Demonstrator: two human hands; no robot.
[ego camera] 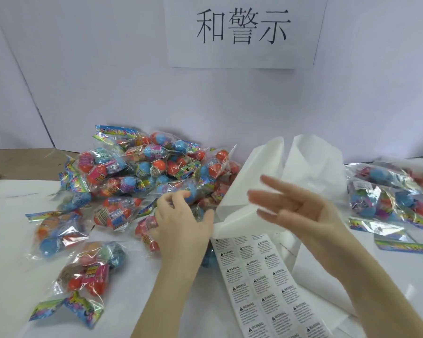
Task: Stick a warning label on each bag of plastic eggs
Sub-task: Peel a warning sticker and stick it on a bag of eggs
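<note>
Sheet of "WARNING" labels (266, 281) lies between left hand (181, 228), fingers curled on a bag in the egg-bag pile (137, 172), and right hand (300, 208), spread, empty; wall sign (244, 28) reads "和警示".

label sheet (266, 284) right of, perhaps under, bags (137, 172)

Two bare forearms are seen entering from the lower edge. No sleeve, glove, watch or ring is worn on the left hand (181, 223) or the right hand (300, 211). The fingernails are kept short and unpainted.
</note>
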